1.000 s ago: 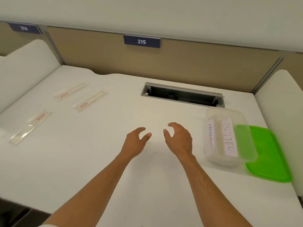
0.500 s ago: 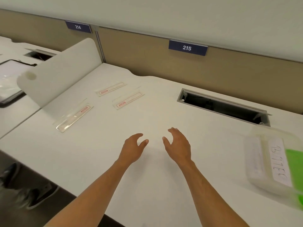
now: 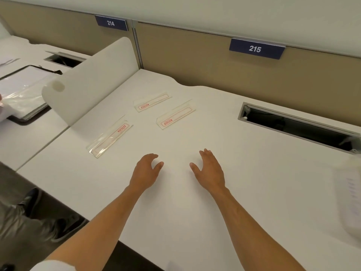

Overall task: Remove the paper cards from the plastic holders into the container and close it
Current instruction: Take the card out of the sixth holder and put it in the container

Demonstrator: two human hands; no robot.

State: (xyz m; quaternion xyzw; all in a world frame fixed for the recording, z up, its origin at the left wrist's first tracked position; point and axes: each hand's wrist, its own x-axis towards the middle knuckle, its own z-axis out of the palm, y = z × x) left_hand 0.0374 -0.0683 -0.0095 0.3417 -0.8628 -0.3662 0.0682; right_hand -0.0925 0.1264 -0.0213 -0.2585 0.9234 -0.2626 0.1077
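A wide white desk (image 3: 195, 202) is backed by a tan partition (image 3: 195, 61) with blue signs "214" (image 3: 111, 23) and "215" (image 3: 255, 49). A rounded white divider (image 3: 91, 79) stands at the left. At the right edge is a blurred translucent container (image 3: 349, 192). Both hands hover above the desk and hold nothing: the left hand (image 3: 145, 173) with loosely curved fingers, the right hand (image 3: 210, 170) with spread fingers. Beyond them, well apart, lie three clear plastic holders with red-printed cards: the near-left holder (image 3: 110, 135), the far holder (image 3: 152, 101) and the right holder (image 3: 175, 117).
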